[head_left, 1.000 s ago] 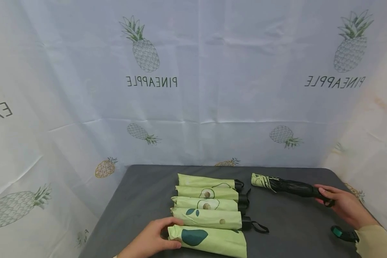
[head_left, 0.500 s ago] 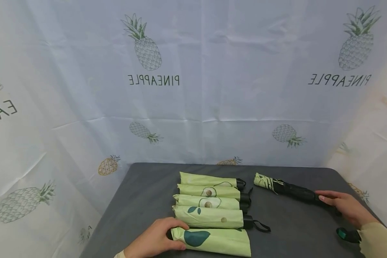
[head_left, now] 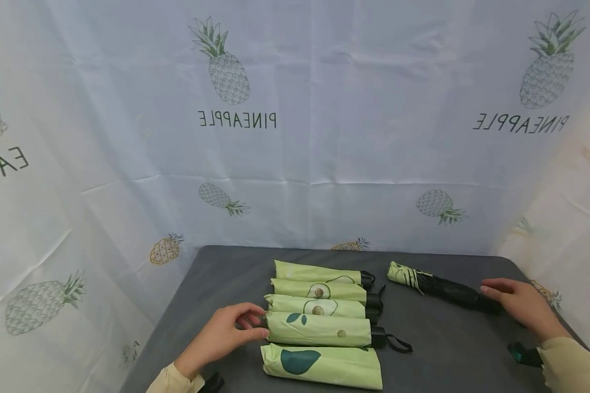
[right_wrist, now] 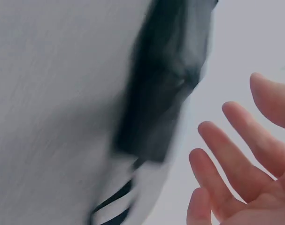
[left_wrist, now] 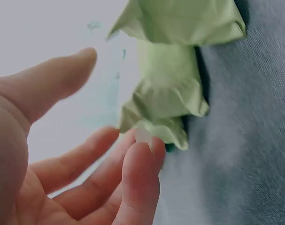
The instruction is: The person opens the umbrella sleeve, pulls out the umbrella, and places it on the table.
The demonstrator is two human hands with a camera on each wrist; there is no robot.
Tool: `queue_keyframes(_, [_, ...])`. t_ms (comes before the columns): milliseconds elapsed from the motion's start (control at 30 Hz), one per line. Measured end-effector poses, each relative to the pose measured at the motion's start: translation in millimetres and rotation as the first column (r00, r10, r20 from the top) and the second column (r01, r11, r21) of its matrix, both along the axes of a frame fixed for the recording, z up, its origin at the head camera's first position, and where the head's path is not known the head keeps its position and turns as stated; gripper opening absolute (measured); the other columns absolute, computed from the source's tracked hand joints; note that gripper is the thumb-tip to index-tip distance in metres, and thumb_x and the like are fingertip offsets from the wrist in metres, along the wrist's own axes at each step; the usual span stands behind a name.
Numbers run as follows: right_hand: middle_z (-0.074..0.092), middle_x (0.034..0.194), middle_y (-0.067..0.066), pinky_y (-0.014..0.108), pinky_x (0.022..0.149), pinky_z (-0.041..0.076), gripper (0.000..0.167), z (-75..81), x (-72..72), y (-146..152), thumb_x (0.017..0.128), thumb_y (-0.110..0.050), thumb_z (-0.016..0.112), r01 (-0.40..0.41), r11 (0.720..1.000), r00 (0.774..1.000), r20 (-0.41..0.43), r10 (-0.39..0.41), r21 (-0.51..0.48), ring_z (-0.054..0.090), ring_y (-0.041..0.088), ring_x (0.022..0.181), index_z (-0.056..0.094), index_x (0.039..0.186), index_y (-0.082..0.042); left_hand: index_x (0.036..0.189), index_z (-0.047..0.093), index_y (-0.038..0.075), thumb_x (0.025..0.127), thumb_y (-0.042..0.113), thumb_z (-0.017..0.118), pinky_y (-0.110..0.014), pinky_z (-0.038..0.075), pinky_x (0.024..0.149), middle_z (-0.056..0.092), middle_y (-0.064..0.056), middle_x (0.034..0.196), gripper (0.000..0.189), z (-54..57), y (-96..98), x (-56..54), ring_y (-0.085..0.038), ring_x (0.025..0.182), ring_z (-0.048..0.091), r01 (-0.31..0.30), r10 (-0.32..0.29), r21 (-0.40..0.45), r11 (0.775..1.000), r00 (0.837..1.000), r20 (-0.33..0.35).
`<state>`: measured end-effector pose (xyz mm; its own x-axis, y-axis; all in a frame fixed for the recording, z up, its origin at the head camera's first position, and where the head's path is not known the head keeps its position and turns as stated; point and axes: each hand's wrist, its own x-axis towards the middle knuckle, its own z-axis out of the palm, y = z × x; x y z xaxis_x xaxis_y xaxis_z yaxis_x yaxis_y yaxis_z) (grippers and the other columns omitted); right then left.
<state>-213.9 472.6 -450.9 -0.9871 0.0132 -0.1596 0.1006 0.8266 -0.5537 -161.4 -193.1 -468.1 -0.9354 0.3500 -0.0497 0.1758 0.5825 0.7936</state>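
Several green folded umbrellas (head_left: 319, 330) with avocado and leaf prints lie in a row, their black handles to the right. In front of them lies a green cover (head_left: 334, 368) with a dark leaf print; no handle shows at its right end. My left hand (head_left: 226, 335) is at the left end of the nearest handled umbrella, thumb and fingers apart; the left wrist view shows green fabric ends (left_wrist: 165, 93) beyond the fingertips. A black folded umbrella (head_left: 452, 292) with a green tip lies at the right. My right hand (head_left: 526, 308) is beside its handle (right_wrist: 147, 126), fingers spread, holding nothing.
The dark grey table (head_left: 447, 355) has its back edge against a white curtain (head_left: 324, 164) printed with pineapples. Curtain also hangs along both sides. A black wrist strap (head_left: 523, 355) shows at the right sleeve.
My left hand has let go of the front green cover and moved back to the umbrella behind it. My right hand has let go of the black umbrella's handle.
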Motion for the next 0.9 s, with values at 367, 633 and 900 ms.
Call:
queue_keyframes(367, [0.077, 0.127, 0.01, 0.035, 0.086, 0.063, 0.046, 5.9, 31.3, -139, 0.104, -0.037, 0.074, -0.186, 0.972, 0.978, -0.126, 0.169, -0.143, 0.075, 0.023, 0.11, 0.071, 0.139, -0.008, 0.124, 0.073, 0.01, 0.089, 0.034, 0.091, -0.031, 0.057, 0.071, 0.075, -0.006, 0.11, 0.046, -15.5, 2.0, -19.8, -0.017, 0.09, 0.07, -0.026, 0.022, 0.047, 0.999, 0.996, 0.091])
queue_keyframes(633, [0.077, 0.112, 0.004, 0.032, 0.076, 0.061, 0.036, -20.6, 38.8, -190, 0.097, -0.033, 0.082, -0.314, 0.906, 0.946, -0.017, 0.322, -0.284, 0.072, 0.017, 0.095, 0.077, 0.122, -0.008, 0.127, 0.071, 0.004, 0.09, 0.026, 0.09, -0.033, 0.059, 0.073, 0.076, -0.01, 0.111, 0.047, -19.3, 4.7, -24.7, -0.019, 0.091, 0.073, 0.042, -0.057, 0.108, 0.993, 0.988, 0.143])
queue_keyframes(900, [0.075, 0.104, 0.004, 0.035, 0.073, 0.06, 0.033, -34.2, 37.2, -203, 0.093, -0.027, 0.086, -0.306, 0.9, 0.945, 0.02, 0.328, -0.311, 0.07, 0.021, 0.092, 0.076, 0.117, -0.007, 0.122, 0.067, 0.004, 0.088, 0.021, 0.091, -0.035, 0.058, 0.069, 0.073, -0.01, 0.108, 0.045, -18.9, 7.7, -22.5, -0.02, 0.089, 0.072, 0.036, -0.055, 0.117, 0.992, 0.986, 0.16])
